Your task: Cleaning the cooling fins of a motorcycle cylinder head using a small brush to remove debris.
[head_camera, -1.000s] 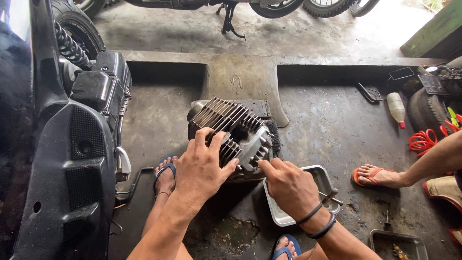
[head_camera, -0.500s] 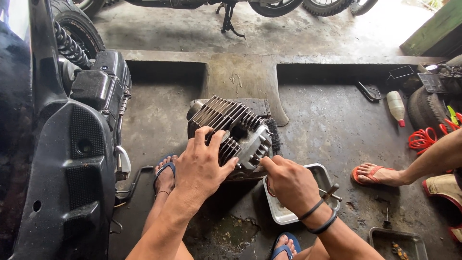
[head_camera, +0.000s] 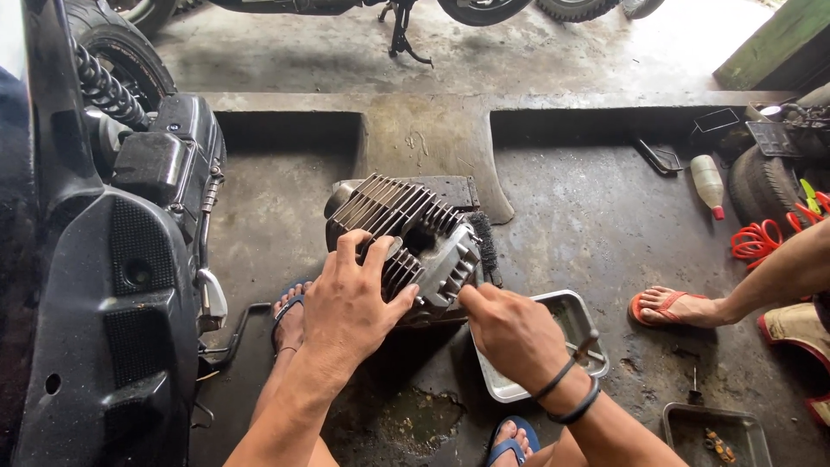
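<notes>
Left hand [head_camera: 354,307] clamps fingers over the finned engine cylinder [head_camera: 406,238] — it sits at twelve o'clock of the palm; right hand [head_camera: 510,333] — closed fist — touches its four-o'clock edge.

a pale plastic bottle with a red cap [head_camera: 708,184] lies on the floor at right.
</notes>
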